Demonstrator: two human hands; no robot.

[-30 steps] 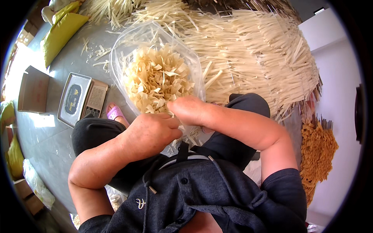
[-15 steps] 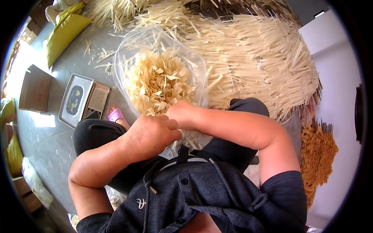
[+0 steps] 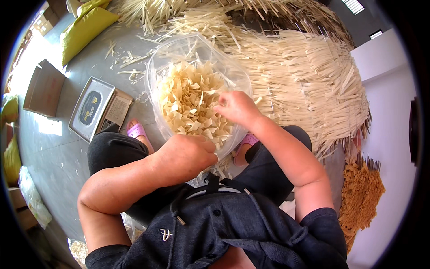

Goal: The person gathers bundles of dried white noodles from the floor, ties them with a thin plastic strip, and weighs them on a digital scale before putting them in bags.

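Note:
Between my knees stands a clear plastic bag (image 3: 154, 74), its mouth spread wide. Cream-coloured short flat pieces (image 3: 190, 96), like cut strips of dried sheet, fill it. My left hand (image 3: 190, 153) is closed in a fist at the bag's near edge, its back turned up; whatever its fingers hold is hidden. Over the right side of the pile is my right hand (image 3: 239, 107), its thumb and fingers brought together close to the pieces. Anything pinched there is too small to make out.
A large heap of long pale strips (image 3: 304, 76) lies to the right and behind the bag. A metal-topped scale (image 3: 92, 107) and a cardboard box (image 3: 45, 87) are at left, with a yellow sack (image 3: 87, 31) beyond. Brown crumbly material (image 3: 363, 197) leans near the white wall.
My right hand has moved away from my left, forward and right over the pieces. My left hand stays closed near the bag's edge. The whole view has shifted slightly.

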